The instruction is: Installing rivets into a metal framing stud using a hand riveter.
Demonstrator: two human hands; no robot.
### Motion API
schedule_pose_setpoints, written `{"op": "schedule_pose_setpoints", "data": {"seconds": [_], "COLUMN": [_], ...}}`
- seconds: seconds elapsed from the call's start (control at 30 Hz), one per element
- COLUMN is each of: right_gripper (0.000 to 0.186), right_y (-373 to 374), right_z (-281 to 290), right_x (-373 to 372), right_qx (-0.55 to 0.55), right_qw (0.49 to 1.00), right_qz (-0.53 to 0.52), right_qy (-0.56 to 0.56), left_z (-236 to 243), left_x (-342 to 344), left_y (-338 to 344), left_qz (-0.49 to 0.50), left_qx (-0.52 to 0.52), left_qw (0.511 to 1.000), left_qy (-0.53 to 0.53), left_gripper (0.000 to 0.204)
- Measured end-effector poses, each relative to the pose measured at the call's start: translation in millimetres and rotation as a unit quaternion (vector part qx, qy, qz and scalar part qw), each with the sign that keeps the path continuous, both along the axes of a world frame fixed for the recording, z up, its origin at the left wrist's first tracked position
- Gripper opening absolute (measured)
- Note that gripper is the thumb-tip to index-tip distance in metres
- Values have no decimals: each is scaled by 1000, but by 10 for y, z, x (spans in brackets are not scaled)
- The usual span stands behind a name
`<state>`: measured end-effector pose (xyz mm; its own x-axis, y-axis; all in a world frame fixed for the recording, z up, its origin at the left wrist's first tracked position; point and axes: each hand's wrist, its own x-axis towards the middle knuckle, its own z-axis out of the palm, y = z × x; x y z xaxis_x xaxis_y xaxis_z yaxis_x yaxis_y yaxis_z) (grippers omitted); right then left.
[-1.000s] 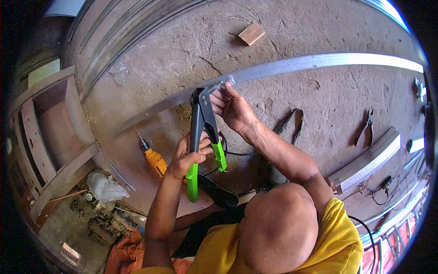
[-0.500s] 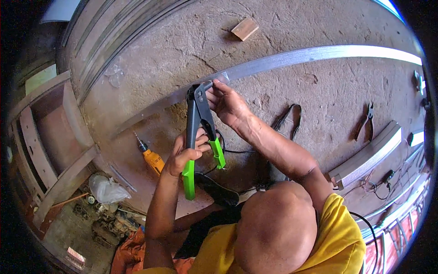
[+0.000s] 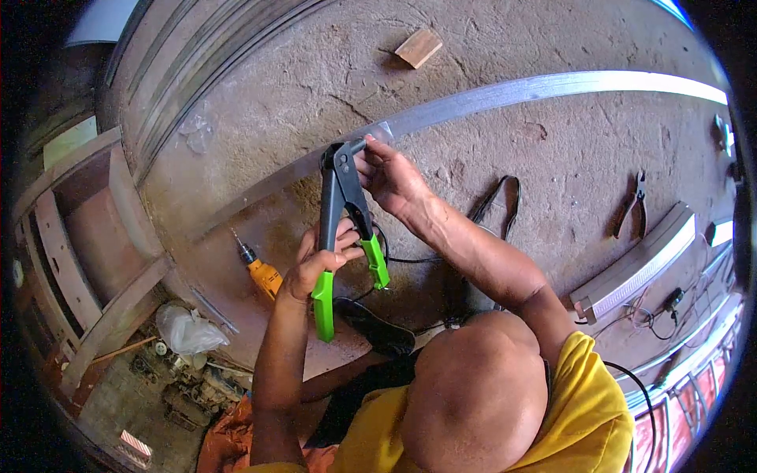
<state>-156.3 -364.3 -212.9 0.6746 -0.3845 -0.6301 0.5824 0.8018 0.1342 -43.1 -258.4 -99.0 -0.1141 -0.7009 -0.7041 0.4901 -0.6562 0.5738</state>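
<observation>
A hand riveter (image 3: 341, 189), black with bright green grips, is held upright in front of me with its two handles spread apart. My left hand (image 3: 319, 256) is closed around the black handle just above its green grip, and its fingers reach toward the other handle. At the top, my right hand (image 3: 392, 175) pinches the riveter's nose between thumb and fingertips; any small part there is too hidden to make out. Just beyond the nose, a long silvery metal strip (image 3: 489, 94) lies on the ground with a flat joining piece partway along it.
A yellow drill (image 3: 264, 276) lies left of my left forearm. Cutting pliers (image 3: 633, 206) and a ribbed metal section (image 3: 639, 264) are at right. A wood block (image 3: 419, 48) lies beyond the strip. At left stand a brown metal frame (image 3: 118, 292) and a plastic bag (image 3: 189, 329).
The whole view has shifted very slightly. Both hands keep the same hold on the riveter, and its handles remain spread.
</observation>
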Motion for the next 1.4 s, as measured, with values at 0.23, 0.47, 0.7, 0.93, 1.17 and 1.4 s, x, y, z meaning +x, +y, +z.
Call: {"op": "schedule_pose_setpoints", "data": {"seconds": [0.23, 0.47, 0.7, 0.93, 1.17, 1.4], "right_gripper": [29, 55, 58, 43, 45, 58], "right_y": [25, 431, 1067, 1166, 1163, 1101], "right_z": [27, 267, 334, 166, 254, 356], "right_x": [-91, -389, -364, -256, -186, -277], "right_qx": [-47, -236, -195, -299, -200, -129], "right_qw": [996, 948, 953, 929, 972, 979], "right_qz": [21, 138, 229, 186, 125, 142], "right_qy": [76, 165, 39, 112, -21, -68], "left_z": [18, 260, 375, 554, 124, 48], "left_x": [42, -59, -141, -149, -136, -385], "left_y": [-137, -467, -628, -858, -741, -814], "left_qz": [-63, -129, -177, -326, -347, -268], "left_qx": [51, 97, 146, 92, -46, 31], "left_qw": [993, 975, 953, 877, 763, 805], "left_qy": [-89, -152, -199, -340, -543, -528], "left_gripper": [39, 35, 41, 32, 29, 35]}}
